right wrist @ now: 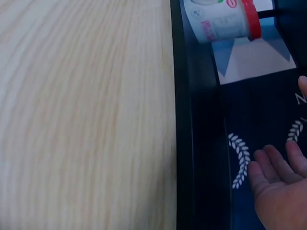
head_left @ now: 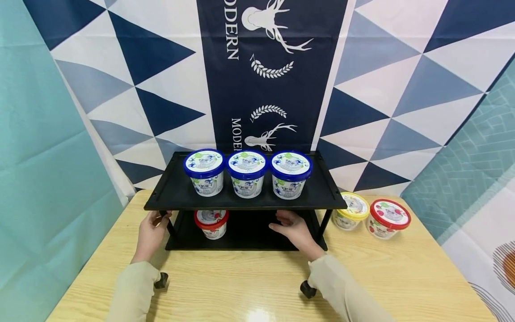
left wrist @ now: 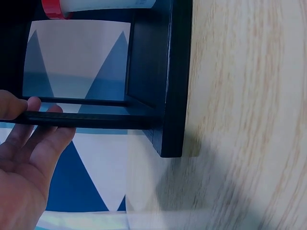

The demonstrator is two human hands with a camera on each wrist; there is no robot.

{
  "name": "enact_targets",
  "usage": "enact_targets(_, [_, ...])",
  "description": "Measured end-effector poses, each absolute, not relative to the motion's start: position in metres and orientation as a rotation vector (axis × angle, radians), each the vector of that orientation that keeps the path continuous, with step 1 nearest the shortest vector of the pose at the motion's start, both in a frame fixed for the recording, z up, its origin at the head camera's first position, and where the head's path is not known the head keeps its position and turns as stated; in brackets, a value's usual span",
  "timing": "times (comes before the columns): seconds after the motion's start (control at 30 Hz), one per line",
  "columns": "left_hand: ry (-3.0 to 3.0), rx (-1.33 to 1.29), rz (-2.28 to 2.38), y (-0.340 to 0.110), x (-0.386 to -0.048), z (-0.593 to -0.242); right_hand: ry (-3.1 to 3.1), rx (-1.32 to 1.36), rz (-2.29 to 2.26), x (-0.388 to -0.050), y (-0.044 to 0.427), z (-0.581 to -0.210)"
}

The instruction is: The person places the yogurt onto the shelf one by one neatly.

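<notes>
While the black two-tier rack [head_left: 249,232] holds four round white lidded tubs [head_left: 247,185], two more tubs [head_left: 350,212] remain right of it.
Left hand [head_left: 150,233] grips the rack; right hand [head_left: 295,230] spreads, empty.

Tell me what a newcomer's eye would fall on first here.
Probably the three blue-lidded tubs, in a row on the top shelf of the black rack. Then a red-lidded tub on the lower shelf, and the left hand gripping a rack post.

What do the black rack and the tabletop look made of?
Black rack: perhaps painted metal or wood, low-sheen; its smooth, even black surface leaves that open.

Tabletop: likely wood or wood-look laminate, slightly glossy, going by the streaked grain and bright reflection.
</notes>
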State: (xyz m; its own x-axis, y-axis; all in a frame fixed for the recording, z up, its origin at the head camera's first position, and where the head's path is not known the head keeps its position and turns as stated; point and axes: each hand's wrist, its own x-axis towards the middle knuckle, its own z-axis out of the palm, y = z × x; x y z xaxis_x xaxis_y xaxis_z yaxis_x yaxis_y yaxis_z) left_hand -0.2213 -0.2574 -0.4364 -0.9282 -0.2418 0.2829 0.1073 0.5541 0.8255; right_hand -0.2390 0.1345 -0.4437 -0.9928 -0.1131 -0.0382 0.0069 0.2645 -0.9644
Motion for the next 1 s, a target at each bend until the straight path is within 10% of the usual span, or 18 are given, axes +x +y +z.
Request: enact_targets(1.0, [-2.408,0.109,-1.323,-0.256,-0.219,-0.434,2.42,0.022,-1.932,-0.199,0.197,-0.447])
